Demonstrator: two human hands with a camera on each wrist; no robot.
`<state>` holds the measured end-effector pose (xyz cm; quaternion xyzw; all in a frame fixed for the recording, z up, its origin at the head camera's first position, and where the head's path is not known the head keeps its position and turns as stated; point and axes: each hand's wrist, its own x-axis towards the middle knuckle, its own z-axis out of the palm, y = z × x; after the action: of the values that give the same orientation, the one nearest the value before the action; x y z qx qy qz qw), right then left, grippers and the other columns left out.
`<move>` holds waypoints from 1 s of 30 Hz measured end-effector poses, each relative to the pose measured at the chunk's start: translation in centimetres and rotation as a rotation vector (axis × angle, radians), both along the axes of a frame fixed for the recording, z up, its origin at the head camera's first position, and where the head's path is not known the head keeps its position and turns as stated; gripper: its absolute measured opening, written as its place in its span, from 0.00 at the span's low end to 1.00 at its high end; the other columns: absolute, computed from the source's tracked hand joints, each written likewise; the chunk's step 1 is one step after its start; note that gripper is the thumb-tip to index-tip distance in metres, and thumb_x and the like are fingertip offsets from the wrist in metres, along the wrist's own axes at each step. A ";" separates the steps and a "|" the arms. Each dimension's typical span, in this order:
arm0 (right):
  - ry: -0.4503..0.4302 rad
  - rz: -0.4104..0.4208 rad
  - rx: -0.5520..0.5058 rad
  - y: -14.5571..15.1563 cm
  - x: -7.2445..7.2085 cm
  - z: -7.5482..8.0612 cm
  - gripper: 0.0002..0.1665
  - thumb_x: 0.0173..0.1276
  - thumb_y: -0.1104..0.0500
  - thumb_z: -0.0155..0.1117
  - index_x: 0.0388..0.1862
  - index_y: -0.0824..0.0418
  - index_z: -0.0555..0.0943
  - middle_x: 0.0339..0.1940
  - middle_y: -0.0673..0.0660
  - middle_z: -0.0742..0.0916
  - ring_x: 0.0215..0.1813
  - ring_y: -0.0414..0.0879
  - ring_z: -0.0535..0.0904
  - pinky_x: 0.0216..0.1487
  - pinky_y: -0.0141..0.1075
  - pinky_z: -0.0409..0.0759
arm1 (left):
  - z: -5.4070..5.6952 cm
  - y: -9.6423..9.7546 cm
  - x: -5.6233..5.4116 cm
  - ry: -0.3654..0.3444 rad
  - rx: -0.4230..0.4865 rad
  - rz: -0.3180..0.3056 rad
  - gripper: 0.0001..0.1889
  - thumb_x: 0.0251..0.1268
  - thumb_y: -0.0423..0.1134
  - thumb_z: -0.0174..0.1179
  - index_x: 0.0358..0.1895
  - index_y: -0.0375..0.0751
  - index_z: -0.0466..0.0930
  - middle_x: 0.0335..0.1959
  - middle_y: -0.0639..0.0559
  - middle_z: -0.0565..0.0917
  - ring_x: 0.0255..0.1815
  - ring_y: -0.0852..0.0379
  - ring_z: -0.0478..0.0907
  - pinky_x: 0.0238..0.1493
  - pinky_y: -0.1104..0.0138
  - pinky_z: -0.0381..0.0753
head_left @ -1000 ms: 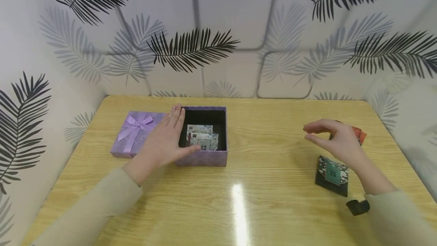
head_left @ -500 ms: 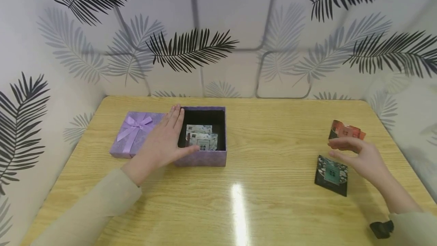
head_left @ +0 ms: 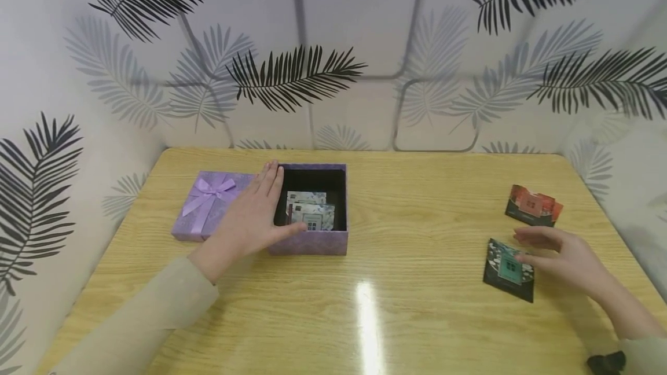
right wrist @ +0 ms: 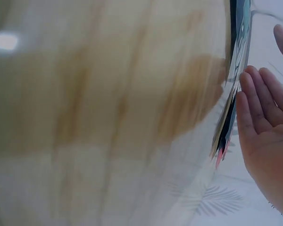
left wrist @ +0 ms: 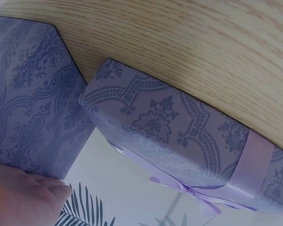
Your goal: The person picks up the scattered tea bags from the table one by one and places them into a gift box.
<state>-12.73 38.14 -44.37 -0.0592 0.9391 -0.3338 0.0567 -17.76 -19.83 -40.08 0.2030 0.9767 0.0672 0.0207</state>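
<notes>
My left hand (head_left: 246, 213) rests over the left rim of a purple gift box (head_left: 307, 243), its fingers straight and thumb spread along the front wall. Inside the box, two pale patterned sachets (head_left: 312, 217) lie overlapping. In the left wrist view, the hand's fingertips (left wrist: 56, 190) meet the box's patterned wall (left wrist: 33, 94). Over at the right, my right hand (head_left: 568, 256) holds nothing, its fingers loosely extended and thumb apart. It hovers at the right edge of a black and green sachet (head_left: 508, 271). Just behind lie red and black sachets (head_left: 531, 205), overlapping.
A purple lid (head_left: 208, 194) with a ribbon bow lies left of the box, partly behind my left hand. Bare wood tabletop (head_left: 417, 230) lies between the box and the sachets. A patterned wall (head_left: 354, 109) stands at the table's far edge.
My right hand has moved right and toward me, from over the red sachets to beside the green one, uncovering the red ones. The left hand has stayed on the box.
</notes>
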 end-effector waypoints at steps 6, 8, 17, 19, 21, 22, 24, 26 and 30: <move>-0.014 0.058 -0.015 0.6 -0.2 -0.5 0.36 0.66 0.57 0.80 0.69 0.68 0.79 0.50 0.20 0.82 0.50 0.11 0.76 0.46 0.12 0.74 | -0.1 0.0 0.0 0.001 0.004 0.000 0.65 0.67 0.78 0.54 0.86 0.30 0.35 0.89 0.34 0.39 0.91 0.39 0.37 0.90 0.50 0.47; 0.003 0.080 -0.012 0.6 -0.3 -0.7 0.36 0.64 0.58 0.82 0.68 0.67 0.80 0.51 0.19 0.81 0.51 0.11 0.75 0.47 0.12 0.73 | -0.1 0.0 0.0 0.002 0.006 0.000 0.66 0.67 0.78 0.54 0.86 0.30 0.35 0.89 0.34 0.39 0.91 0.39 0.37 0.90 0.50 0.47; 0.172 0.210 0.041 0.5 0.0 -2.2 0.44 0.44 0.62 0.91 0.62 0.67 0.83 0.53 0.38 0.85 0.52 0.13 0.71 0.51 0.11 0.67 | -0.3 -0.1 -0.1 0.006 0.006 -0.003 0.66 0.67 0.80 0.53 0.86 0.31 0.36 0.89 0.35 0.39 0.91 0.39 0.37 0.90 0.49 0.48; 0.205 0.224 0.092 0.3 0.1 -2.6 0.47 0.40 0.60 0.94 0.62 0.66 0.83 0.53 0.51 0.85 0.52 0.13 0.69 0.50 0.14 0.68 | -0.3 -0.1 -0.1 0.009 0.006 -0.005 0.66 0.66 0.80 0.53 0.86 0.30 0.36 0.89 0.35 0.39 0.91 0.39 0.38 0.90 0.49 0.48; 0.234 0.235 0.153 0.1 0.2 -2.8 0.49 0.36 0.57 0.95 0.61 0.65 0.83 0.52 0.59 0.84 0.52 0.17 0.69 0.49 0.21 0.70 | -0.3 -0.1 0.0 0.005 0.002 -0.001 0.66 0.66 0.80 0.53 0.86 0.31 0.36 0.89 0.35 0.38 0.91 0.39 0.37 0.90 0.50 0.48; 0.243 0.238 0.184 -0.1 0.2 -2.8 0.50 0.35 0.56 0.95 0.61 0.65 0.83 0.52 0.60 0.84 0.52 0.21 0.70 0.49 0.24 0.72 | -0.3 -0.1 0.0 0.006 0.003 -0.001 0.66 0.66 0.79 0.54 0.86 0.31 0.36 0.89 0.35 0.39 0.91 0.39 0.38 0.90 0.50 0.48; 0.251 0.231 0.231 -0.3 0.2 -2.8 0.51 0.35 0.54 0.96 0.61 0.64 0.82 0.52 0.61 0.84 0.52 0.31 0.74 0.47 0.31 0.75 | -0.3 -0.1 0.0 0.006 0.002 0.002 0.66 0.66 0.79 0.55 0.86 0.31 0.36 0.89 0.35 0.39 0.91 0.39 0.38 0.90 0.50 0.48; 0.247 0.220 0.259 -0.5 0.1 -2.8 0.51 0.36 0.53 0.95 0.61 0.65 0.82 0.52 0.62 0.83 0.50 0.42 0.77 0.45 0.35 0.76 | -0.3 -0.1 0.0 0.006 0.001 0.005 0.66 0.66 0.79 0.55 0.86 0.31 0.36 0.89 0.35 0.40 0.91 0.39 0.38 0.90 0.50 0.48; 0.223 0.193 0.266 -0.6 -0.1 -2.5 0.49 0.38 0.54 0.95 0.60 0.67 0.82 0.52 0.64 0.84 0.48 0.44 0.77 0.43 0.35 0.77 | -0.3 -0.1 -0.1 0.010 0.004 0.006 0.66 0.66 0.79 0.55 0.86 0.31 0.36 0.89 0.35 0.40 0.91 0.40 0.38 0.90 0.50 0.48</move>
<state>-12.79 37.51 -46.83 -0.1779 0.9653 -0.1912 -0.0088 -17.88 -19.98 -40.43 0.2003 0.9772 0.0683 0.0150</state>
